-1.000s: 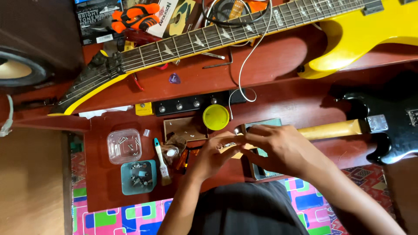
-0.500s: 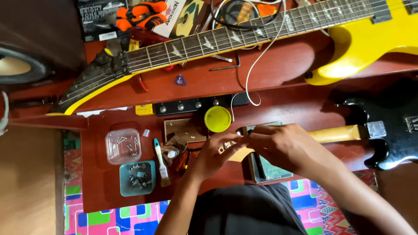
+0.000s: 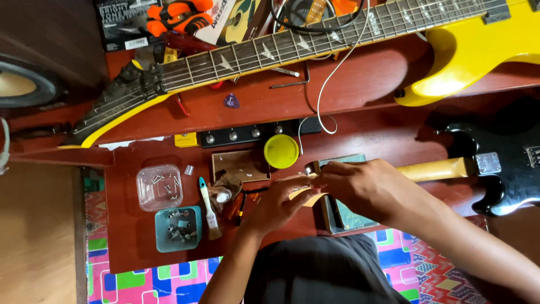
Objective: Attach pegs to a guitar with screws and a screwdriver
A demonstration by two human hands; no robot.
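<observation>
Two hands meet over the glossy red-brown workbench (image 3: 365,129): the left hand (image 3: 278,204) and right hand (image 3: 360,188) pinch one thin tan strip (image 3: 308,194) together. Just above them sits one round yellow lid (image 3: 281,151); left of them lie two small plastic trays (image 3: 160,187) of metal screws and one brush (image 3: 208,208).

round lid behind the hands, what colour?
Yellow: the round lid lies on the red-brown bench, beyond the left hand. The head view shows it.
</observation>
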